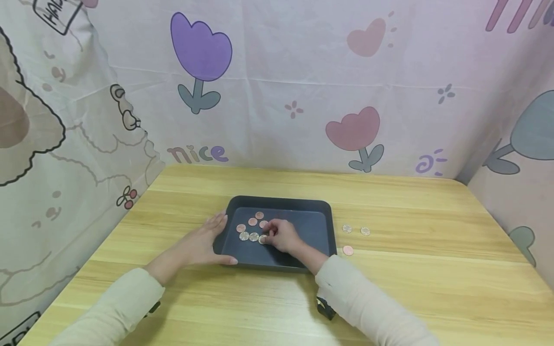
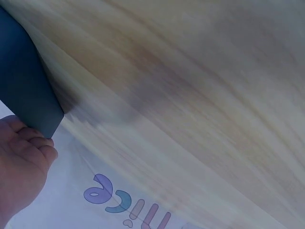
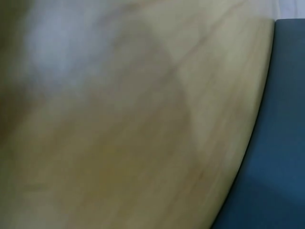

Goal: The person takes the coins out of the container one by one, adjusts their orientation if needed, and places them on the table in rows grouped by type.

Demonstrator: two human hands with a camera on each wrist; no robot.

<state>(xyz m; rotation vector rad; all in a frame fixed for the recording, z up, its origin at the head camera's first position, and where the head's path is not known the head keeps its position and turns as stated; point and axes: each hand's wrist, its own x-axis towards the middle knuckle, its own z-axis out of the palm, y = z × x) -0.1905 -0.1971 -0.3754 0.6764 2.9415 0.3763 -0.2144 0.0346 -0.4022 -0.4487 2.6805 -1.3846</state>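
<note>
A dark baking tray [image 1: 281,266] lies on the wooden table. My left hand [image 1: 203,242] rests along its left side, fingers stretched at the wall and thumb over the near corner; the left wrist view also has these fingers [image 2: 33,143] against the tray's outer wall. Inside the tray, my right hand [image 1: 283,235] pinches a silver coin [image 1: 261,240] at the right end of a short row. Two more silver coins [image 1: 249,236] lie beside it. Several copper coins [image 1: 253,221] are spread just behind that row, one close by the right fingertips. The right wrist view leaves the coins out.
Right of the tray, two silver coins [image 1: 356,230] and one copper coin [image 1: 348,250] lie on the table [image 1: 415,269]. A patterned cloth [image 1: 277,129] hangs behind the table and along both sides.
</note>
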